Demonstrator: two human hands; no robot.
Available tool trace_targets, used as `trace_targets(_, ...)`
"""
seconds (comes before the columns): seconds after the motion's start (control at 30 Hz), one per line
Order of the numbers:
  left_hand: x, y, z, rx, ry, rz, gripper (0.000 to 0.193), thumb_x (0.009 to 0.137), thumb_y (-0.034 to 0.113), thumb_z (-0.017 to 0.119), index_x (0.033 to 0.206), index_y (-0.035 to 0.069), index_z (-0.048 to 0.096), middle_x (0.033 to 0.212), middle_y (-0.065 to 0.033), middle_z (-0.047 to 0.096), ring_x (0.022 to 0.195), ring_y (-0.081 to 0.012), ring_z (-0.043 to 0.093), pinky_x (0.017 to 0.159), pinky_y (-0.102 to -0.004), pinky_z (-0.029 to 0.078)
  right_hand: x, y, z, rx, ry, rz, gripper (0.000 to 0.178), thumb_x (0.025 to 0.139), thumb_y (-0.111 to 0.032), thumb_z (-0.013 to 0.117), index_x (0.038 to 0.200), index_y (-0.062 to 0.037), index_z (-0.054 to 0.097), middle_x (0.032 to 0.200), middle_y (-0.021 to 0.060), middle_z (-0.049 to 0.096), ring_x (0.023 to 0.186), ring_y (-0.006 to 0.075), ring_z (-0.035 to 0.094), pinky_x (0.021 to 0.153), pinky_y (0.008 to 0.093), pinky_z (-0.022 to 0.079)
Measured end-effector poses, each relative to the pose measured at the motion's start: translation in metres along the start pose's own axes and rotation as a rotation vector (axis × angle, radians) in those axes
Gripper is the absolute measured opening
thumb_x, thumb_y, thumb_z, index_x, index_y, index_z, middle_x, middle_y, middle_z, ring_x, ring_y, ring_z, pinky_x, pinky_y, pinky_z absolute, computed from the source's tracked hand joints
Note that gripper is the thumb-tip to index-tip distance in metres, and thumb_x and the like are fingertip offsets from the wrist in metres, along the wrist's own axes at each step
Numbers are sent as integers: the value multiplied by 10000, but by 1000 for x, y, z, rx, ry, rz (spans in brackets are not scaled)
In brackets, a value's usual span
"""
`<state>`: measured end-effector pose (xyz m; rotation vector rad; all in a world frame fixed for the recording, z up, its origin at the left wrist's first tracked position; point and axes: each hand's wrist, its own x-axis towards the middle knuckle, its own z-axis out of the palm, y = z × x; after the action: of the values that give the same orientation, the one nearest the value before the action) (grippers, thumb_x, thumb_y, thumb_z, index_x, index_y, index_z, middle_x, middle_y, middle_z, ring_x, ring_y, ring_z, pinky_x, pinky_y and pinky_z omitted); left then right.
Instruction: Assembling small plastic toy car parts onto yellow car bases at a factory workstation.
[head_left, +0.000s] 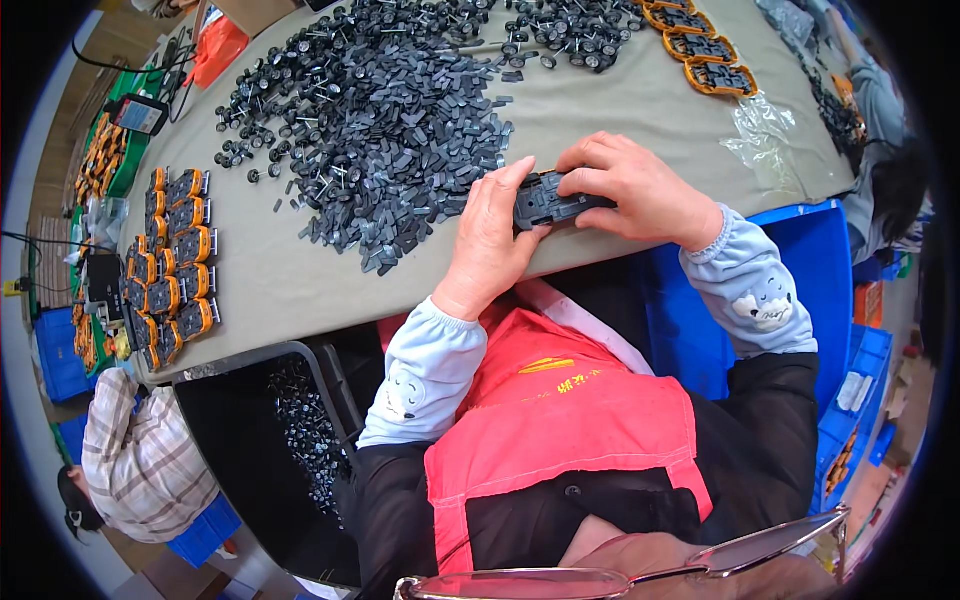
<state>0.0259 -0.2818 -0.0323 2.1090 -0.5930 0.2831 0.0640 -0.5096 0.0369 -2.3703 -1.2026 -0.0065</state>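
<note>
Near the table's front edge, a toy car chassis [548,204] with its dark underside up is held between my two hands. My left hand [490,232] grips its left end, thumb and fingers around the side. The fingers of my right hand [632,188] bend over its right end and cover that part. Just left of my hands spreads a heap of small dark plastic pieces [400,140]. Behind the heap lie many black toy wheels on metal axles [330,65].
Orange-and-black toy cars [180,265] stand in rows at the table's left, more [712,76] at the far right. Clear plastic film [765,140] lies right of my hands. A black bin [270,470] and a blue bin [800,260] flank me. Other people sit at both sides.
</note>
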Motion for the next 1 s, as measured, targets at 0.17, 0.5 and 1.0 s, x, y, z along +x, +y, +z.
trace_targets(0.17,0,1,1,-31,13,1,754,698,19,834,1368,66,493,1247,-162,589,1154,-355,572,997,-433,471,2,-2,3,-34,12,49,356,720,-158,817,1037,-111,663,1153,55,616,1104,298,582,937,432,468)
trace_targets(0.5,1,4,1,-13,20,18,430,693,10,798,1086,75,635,1215,-160,582,1095,-375,574,948,-446,491,-20,21,4,93,194,182,339,854,-236,757,1146,-92,663,1203,98,621,1118,310,603,924,423,488)
trace_targets(1.0,-1,6,-2,24,-25,11,505,708,11,808,1181,107,662,1250,-165,582,1141,-366,567,982,-448,483,-19,31,18,700,68,629,288,903,-183,708,1138,-25,653,979,25,672,915,88,607,820,262,511)
